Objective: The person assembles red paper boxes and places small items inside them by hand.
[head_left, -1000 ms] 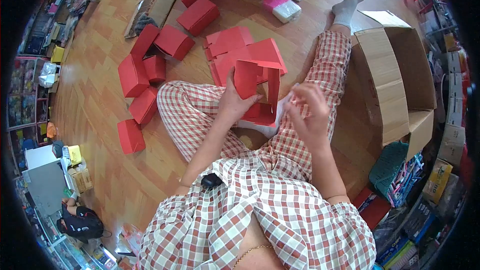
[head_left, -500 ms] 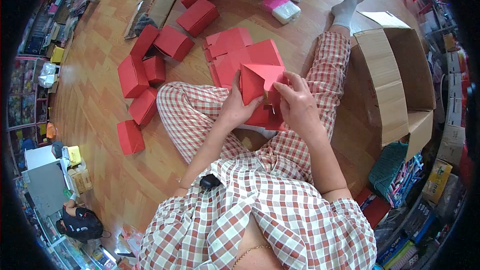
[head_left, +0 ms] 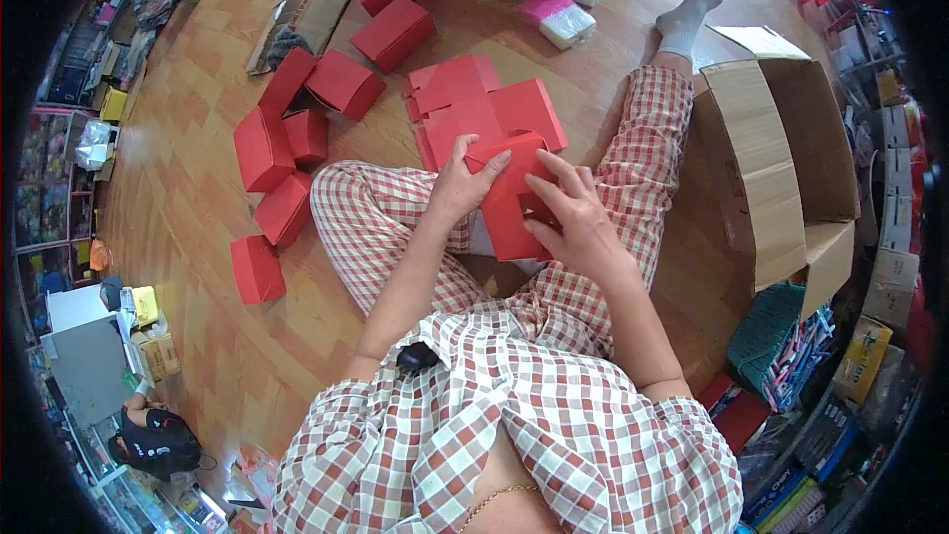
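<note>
A red cardboard box (head_left: 506,222), partly folded, is held above my crossed leg. My left hand (head_left: 465,188) grips its upper left side, with the thumb lying across the top. On the right side, my right hand (head_left: 583,222) bends its fingers and thumb about the box's edge, near a dark gap in the card. Just beyond the box, flat red card blanks (head_left: 455,89) with cut flaps lie on the floor, partly hidden behind it.
Several folded red boxes (head_left: 262,150) lie in a curved line on the left. A large open carton (head_left: 771,178) stands at right, by a green basket (head_left: 763,331) of pens. A person (head_left: 158,440) is at lower left. Wrapped packs (head_left: 559,18) lie ahead.
The raised flap at the box's top has folded down, and the box looks more closed. My right hand has moved lower along its side; my left thumb has shifted up onto the top.
</note>
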A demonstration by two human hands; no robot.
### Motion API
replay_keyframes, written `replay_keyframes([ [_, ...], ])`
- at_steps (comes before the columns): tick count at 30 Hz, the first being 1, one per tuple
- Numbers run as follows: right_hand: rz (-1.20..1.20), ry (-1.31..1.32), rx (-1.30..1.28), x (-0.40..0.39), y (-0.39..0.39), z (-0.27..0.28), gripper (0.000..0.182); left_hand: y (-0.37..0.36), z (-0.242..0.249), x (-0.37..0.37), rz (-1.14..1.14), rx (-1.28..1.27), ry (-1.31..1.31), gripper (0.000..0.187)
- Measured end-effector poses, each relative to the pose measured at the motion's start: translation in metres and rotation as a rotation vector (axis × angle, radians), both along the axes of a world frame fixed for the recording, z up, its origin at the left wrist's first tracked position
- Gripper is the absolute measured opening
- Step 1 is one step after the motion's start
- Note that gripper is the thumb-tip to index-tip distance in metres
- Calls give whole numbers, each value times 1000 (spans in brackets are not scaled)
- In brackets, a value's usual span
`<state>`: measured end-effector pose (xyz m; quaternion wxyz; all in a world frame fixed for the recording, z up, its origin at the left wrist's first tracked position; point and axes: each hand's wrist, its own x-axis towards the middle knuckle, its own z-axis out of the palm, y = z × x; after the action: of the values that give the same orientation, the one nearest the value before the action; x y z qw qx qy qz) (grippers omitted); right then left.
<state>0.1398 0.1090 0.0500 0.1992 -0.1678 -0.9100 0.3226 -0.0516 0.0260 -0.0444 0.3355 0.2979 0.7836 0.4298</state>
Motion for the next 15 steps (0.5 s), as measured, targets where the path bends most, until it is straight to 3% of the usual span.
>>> replay_keyframes([
  [6, 201, -230, 95, 23, 22, 23, 71, 5, 35, 5, -71, -99, 29, 73],
  [10, 167, -320, 186, 26, 20, 27, 67, 12, 35, 7, -90, -108, 34, 74],
  [12, 29, -277, 270, 26, 17, 18, 62, 13, 31, 6, -51, -158, 114, 72],
  [15, -66, -212, 157, 29, 12, 1, 56, 10, 25, -2, -38, -51, 97, 72],
])
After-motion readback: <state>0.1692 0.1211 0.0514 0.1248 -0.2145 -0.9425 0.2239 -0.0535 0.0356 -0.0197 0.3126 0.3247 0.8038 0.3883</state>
